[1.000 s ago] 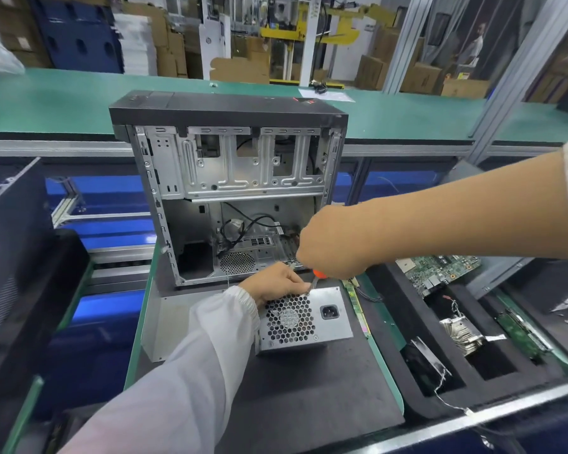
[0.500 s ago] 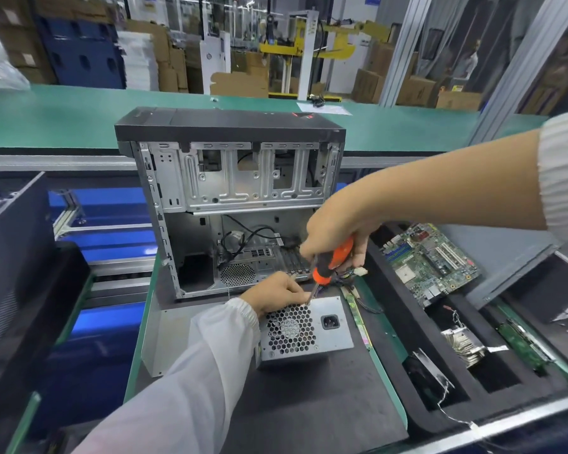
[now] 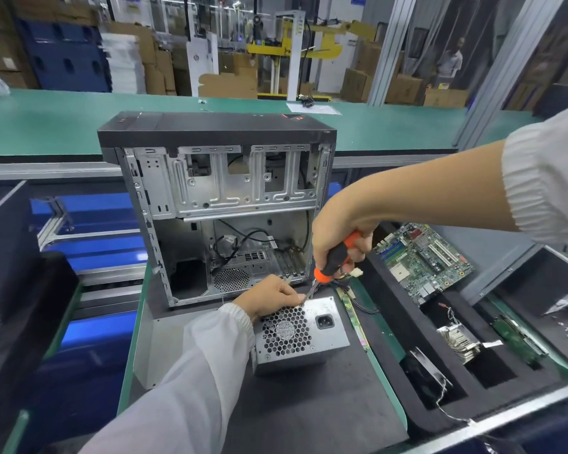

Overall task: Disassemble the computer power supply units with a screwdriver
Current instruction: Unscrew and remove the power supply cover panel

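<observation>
Left hand rests curled over the upper left corner of the power supply unit, gripping its top edge, with the white sleeve running back toward the lower left. That silver box lies on the dark mat just in front of the open computer case, fan grille and power socket facing up. Behind the hand, the case stands upright and close, its bare metal frame and loose black cables walling off the far side (the gap between case and box is narrow). Right of the left hand, the screwdriver slants down, its orange and black handle grasped in the right hand, and its thin shaft meets the box's upper edge beside the left hand's fingers. A bundle of wires with a pale connector trails just under the right hand. Further right, a narrow green circuit strip lies along the mat's edge, then a black foam tray holds a motherboard, a heatsink and a fan in separate pockets. Open mat lies on the near side of the box, down to the bench's front rail.
</observation>
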